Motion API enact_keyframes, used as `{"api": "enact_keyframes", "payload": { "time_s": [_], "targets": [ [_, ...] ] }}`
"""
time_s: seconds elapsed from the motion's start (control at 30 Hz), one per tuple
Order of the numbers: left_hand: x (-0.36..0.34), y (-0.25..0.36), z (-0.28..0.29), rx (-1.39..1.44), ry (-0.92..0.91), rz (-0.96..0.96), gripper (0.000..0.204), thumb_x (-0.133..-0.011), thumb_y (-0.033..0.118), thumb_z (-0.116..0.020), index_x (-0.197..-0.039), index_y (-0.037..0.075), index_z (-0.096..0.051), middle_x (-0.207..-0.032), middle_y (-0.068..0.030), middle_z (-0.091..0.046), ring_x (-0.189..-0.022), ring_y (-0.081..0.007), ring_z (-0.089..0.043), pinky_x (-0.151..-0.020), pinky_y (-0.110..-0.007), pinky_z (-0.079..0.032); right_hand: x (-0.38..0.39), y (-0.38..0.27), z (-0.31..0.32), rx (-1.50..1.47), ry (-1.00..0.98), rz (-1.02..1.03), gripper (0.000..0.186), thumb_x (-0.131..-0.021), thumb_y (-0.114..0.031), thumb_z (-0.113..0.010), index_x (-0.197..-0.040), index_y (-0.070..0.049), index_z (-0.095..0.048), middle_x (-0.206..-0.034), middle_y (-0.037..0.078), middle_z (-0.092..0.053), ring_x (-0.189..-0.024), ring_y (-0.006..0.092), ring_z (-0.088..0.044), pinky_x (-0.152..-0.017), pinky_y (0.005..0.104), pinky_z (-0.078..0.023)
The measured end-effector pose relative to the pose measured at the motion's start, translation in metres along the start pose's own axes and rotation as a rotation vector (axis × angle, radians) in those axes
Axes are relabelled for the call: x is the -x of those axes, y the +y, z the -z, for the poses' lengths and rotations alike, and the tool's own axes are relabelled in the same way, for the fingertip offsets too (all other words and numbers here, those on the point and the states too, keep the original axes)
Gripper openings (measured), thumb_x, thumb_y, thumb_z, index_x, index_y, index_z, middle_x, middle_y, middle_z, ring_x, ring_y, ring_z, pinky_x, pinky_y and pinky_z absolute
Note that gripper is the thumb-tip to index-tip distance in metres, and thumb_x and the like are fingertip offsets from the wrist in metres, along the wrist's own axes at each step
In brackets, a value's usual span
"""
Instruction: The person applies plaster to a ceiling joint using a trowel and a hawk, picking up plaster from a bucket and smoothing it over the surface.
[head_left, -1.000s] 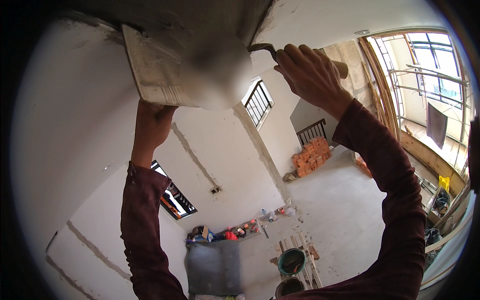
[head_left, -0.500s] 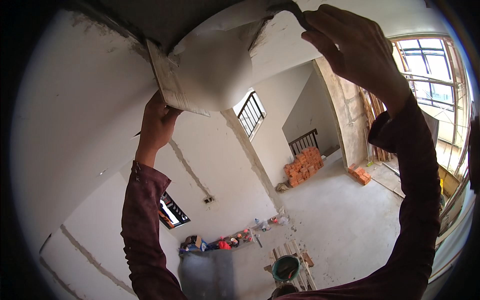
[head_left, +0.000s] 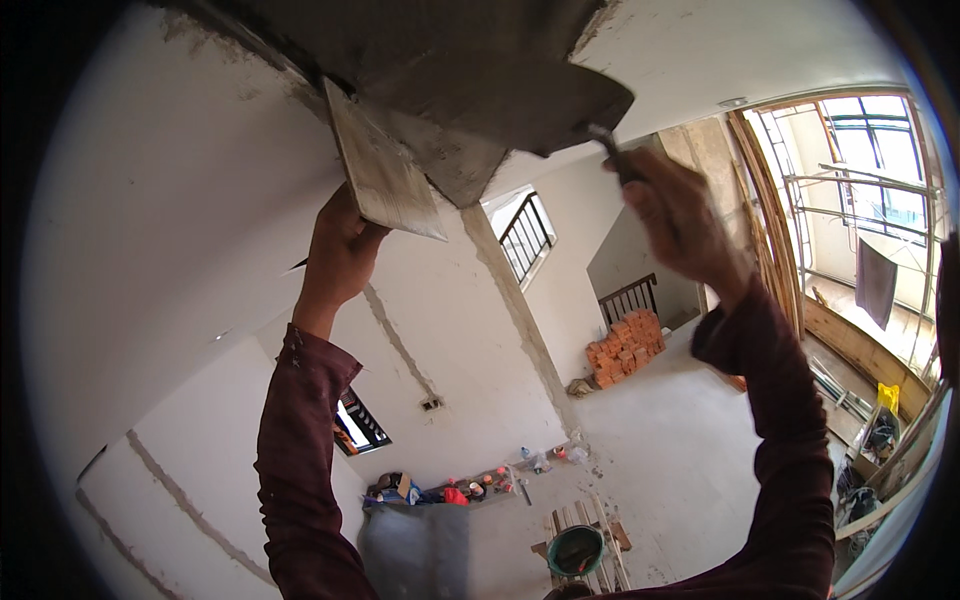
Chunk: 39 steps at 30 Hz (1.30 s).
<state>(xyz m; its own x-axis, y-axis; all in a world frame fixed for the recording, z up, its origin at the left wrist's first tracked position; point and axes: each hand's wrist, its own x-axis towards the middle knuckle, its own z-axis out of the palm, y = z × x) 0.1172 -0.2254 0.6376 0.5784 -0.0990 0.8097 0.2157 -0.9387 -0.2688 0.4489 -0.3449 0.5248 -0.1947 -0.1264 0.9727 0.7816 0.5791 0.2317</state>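
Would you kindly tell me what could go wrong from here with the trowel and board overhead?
The trowel in the right hand appears close to the board and might knock it. The left hand holds the board near its lower edge, so it could tip. Bits from the dark grey overhead surface might drop onto the sleeves below.

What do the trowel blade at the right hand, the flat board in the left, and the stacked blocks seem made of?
Trowel blade: probably steel; thin, dark, smooth-looking. Flat board: unclear, perhaps plastic or metal; dull, smeared. Blocks: likely fired clay; matte, orange-red.
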Motion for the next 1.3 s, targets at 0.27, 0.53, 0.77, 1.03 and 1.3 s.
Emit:
{"api": "enact_keyframes", "payload": {
  "time_s": [0.27, 0.53, 0.77, 1.03, 1.3],
  "targets": [
    [0.001, 0.002, -0.005, -0.003, 0.008, 0.006, 0.019, -0.094, 0.003, -0.061, -0.112, -0.001, -0.066, -0.115, -0.0132, -0.066, -0.104, -0.0223, -0.064, -0.091, -0.034, -0.051, -0.022, 0.030, -0.102, -0.180, 0.146, 0.031, 0.026, -0.104, -0.018, -0.049, -0.109, 0.006, -0.058, -0.074, 0.012, -0.051, -0.060, 0.0235, -0.051, -0.057, 0.0378, -0.043],
    [0.005, 0.001, -0.001, -0.174, 0.014, -0.003, 0.019, -0.090, 0.004, -0.064, -0.109, -0.001, -0.067, -0.111, -0.0147, -0.068, -0.103, -0.0251, -0.066, -0.091, -0.034, -0.049, 0.022, 0.055, -0.111, -0.095, 0.064, -0.090, 0.012, -0.098, -0.011, -0.055, -0.100, 0.000, -0.057, -0.074, 0.015, -0.054, -0.060, 0.0335, -0.053, -0.057, 0.0430, -0.044],
    [0.016, -0.020, 0.003, -0.318, 0.037, 0.074, 0.028, -0.090, 0.012, -0.069, -0.115, -0.001, -0.066, -0.110, -0.0174, -0.070, -0.103, -0.0342, -0.065, -0.091, -0.041, -0.049, -0.009, 0.047, -0.077, -0.128, 0.101, 0.062, 0.016, -0.101, -0.013, -0.053, -0.105, 0.003, -0.057, -0.072, 0.014, -0.054, -0.059, 0.0302, -0.054, -0.056, 0.0416, -0.044],
    [0.029, -0.033, 0.013, -0.554, 0.046, 0.048, 0.037, -0.094, 0.020, -0.066, -0.126, 0.004, -0.061, -0.129, -0.0179, -0.061, -0.118, -0.0359, -0.058, -0.101, -0.046, -0.043, -0.012, 0.090, -0.140, -0.118, 0.113, 0.085, 0.016, -0.099, -0.014, -0.058, -0.105, 0.000, -0.053, -0.077, 0.017, -0.061, -0.063, 0.0356, -0.061, -0.057, 0.0453, -0.047],
    [0.038, -0.062, 0.038, -1.123, -0.094, -0.415, 0.042, -0.093, 0.009, -0.061, -0.134, 0.017, -0.057, -0.134, -0.0133, -0.056, -0.124, -0.0380, -0.052, -0.103, -0.052, -0.042, 0.013, 0.131, -0.196, -0.085, 0.066, -0.045, 0.016, -0.096, -0.014, -0.061, -0.106, -0.002, -0.055, -0.085, 0.017, -0.064, -0.068, 0.0387, -0.062, -0.059, 0.0462, -0.049]
  ]
}}
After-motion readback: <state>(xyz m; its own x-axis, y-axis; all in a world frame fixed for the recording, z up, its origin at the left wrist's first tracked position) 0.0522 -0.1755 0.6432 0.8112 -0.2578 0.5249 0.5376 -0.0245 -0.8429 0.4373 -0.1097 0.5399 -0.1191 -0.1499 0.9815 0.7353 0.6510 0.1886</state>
